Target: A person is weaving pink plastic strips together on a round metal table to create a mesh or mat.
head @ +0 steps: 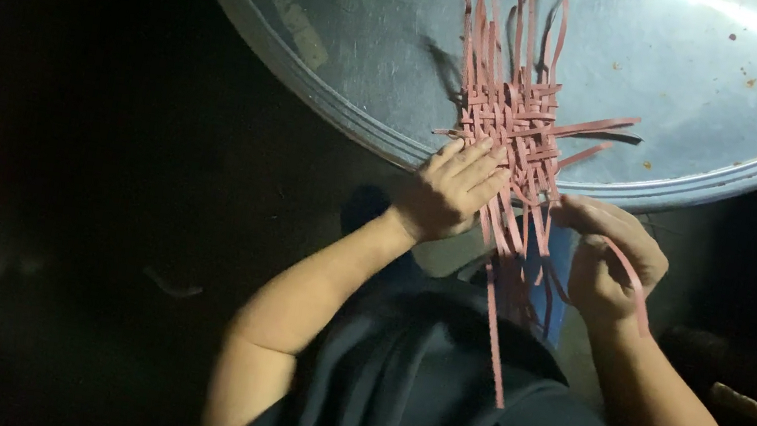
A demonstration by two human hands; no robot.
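Two hands work a pink woven mat (511, 128) on a round metal tray (323, 52). Left hand (451, 189) lies flat, fingers spread, pressing the weave's near edge just beyond its fingertips. Right hand (609, 260) curls closed, pinching a loose strip (635, 284) beside the hanging ends.

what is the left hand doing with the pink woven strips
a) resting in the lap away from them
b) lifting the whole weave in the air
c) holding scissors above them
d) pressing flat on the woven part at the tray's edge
d: the left hand lies with fingers spread on the pink woven strips at the rim of the round metal tray, while the right hand pinches one loose strip.
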